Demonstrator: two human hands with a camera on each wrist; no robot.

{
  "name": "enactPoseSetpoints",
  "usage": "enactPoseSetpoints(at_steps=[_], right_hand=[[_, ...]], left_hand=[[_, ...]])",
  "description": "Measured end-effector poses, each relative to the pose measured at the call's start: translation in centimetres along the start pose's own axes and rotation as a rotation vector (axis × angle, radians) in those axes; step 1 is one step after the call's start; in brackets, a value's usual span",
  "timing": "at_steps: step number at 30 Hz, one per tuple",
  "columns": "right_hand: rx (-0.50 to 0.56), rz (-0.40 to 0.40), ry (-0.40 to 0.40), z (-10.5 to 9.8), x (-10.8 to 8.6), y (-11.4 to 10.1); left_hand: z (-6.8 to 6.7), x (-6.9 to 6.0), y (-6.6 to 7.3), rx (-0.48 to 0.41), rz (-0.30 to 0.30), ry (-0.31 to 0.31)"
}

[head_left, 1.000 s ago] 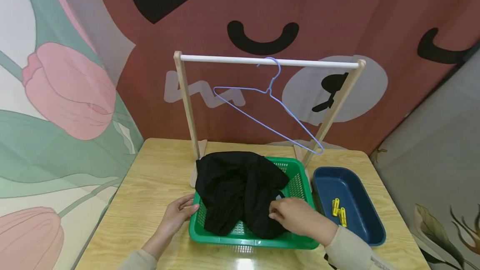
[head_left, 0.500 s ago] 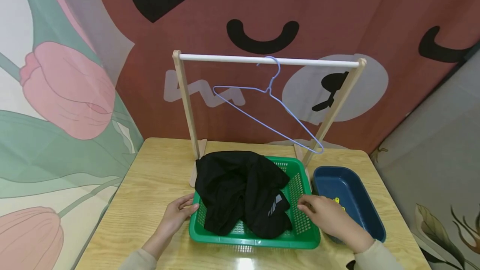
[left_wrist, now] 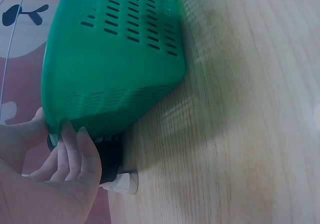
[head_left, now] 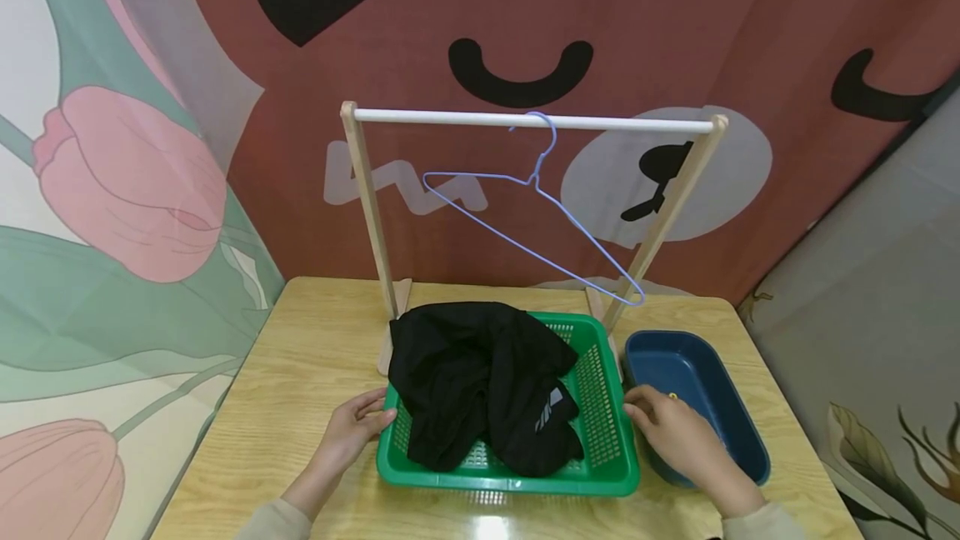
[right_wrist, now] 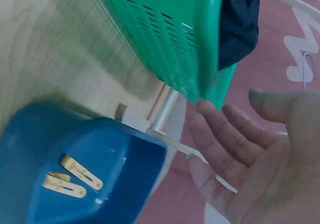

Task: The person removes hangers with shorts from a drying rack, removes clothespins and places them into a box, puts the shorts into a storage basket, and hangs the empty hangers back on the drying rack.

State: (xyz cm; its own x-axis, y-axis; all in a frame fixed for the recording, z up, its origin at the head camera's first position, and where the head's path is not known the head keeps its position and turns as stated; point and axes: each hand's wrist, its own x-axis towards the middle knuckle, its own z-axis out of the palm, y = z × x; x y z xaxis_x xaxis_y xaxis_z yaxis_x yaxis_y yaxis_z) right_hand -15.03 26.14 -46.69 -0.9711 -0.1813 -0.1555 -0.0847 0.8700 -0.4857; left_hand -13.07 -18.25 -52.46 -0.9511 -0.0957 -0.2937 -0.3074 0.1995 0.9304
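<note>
A green plastic basket [head_left: 517, 483] stands on the table with a bunched black garment [head_left: 480, 373] in it; a grey striped logo shows on the cloth. My left hand [head_left: 351, 432] holds the basket's left rim. In the left wrist view the thumb lies over the rim and the fingers [left_wrist: 75, 154] press the outer wall. My right hand [head_left: 675, 436] is at the basket's right rim. Its fingers [right_wrist: 220, 151] are spread and loosely bent in the right wrist view, with the fingertips close to the rim; whether they touch it I cannot tell.
Behind the basket stands a wooden rack with a white bar [head_left: 450, 117], from which a blue hanger [head_left: 536, 182] hangs. A blue tray [head_left: 731, 407] sits to the right, holding several yellow clips [right_wrist: 82, 172]. Printed curtains surround the wooden table [head_left: 315, 340].
My right hand has left the garment and moved right to the basket's right rim, uncovering the logo. The left hand stays on the left rim.
</note>
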Motion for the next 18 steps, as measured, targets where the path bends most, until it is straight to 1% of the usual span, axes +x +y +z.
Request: enactPoseSetpoints(at_steps=[9, 18], right_hand=[[0.091, 0.102, 0.03, 1.7, 0.3, 0.8], [0.187, 0.165, 0.031, 3.2, 0.4, 1.3]], left_hand=[[0.1, 0.0, -0.1, 0.013, 0.018, 0.006], [0.0, -0.2, 0.1, 0.025, 0.028, 0.002]])
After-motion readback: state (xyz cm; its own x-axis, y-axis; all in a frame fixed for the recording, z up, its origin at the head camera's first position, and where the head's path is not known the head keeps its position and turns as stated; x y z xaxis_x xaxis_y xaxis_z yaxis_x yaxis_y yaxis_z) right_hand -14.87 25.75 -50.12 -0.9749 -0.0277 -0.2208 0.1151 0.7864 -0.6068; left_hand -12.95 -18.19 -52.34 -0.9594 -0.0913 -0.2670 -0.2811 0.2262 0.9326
